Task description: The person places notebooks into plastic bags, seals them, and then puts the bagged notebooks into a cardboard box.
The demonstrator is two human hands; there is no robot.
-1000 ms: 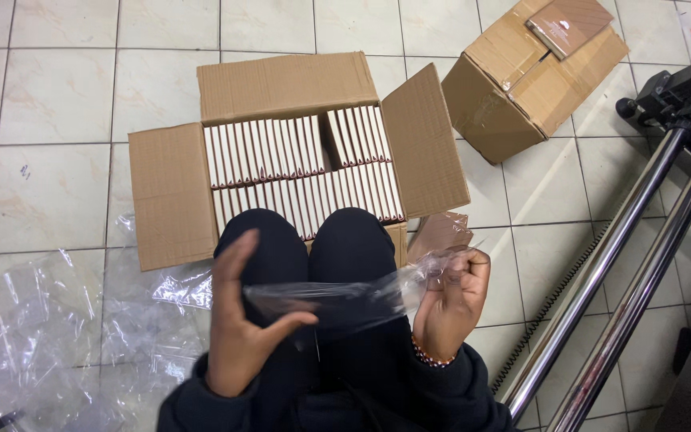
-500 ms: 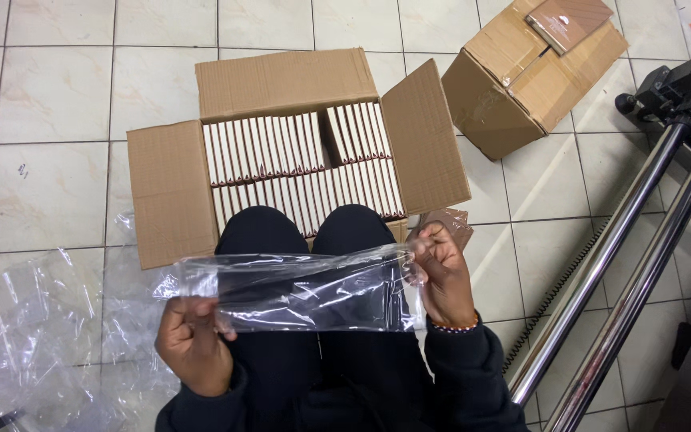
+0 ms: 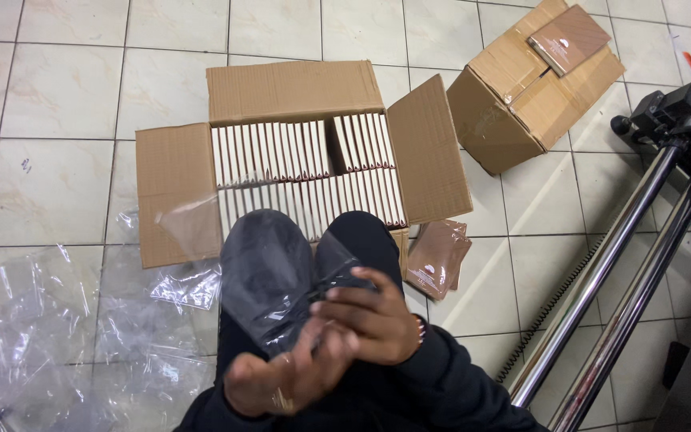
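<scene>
Both hands meet over the person's lap: the right hand (image 3: 373,320) lies across the left hand (image 3: 281,382), and together they grasp a clear plastic sleeve (image 3: 261,276) that stands up over the dark knees. Just beyond the knees an open cardboard box (image 3: 173,192) sits on the tiled floor (image 3: 33,104), packed with slim upright booklets (image 3: 305,172). Loose plastic wrappers (image 3: 49,320) litter the floor's near left corner.

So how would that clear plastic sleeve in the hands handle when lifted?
The clear plastic sleeve is probably floppy: it drapes and creases over the knees. Likely very light, being a thin see-through film. Possibly slippery too; both the left hand and right hand pinch it.
</scene>
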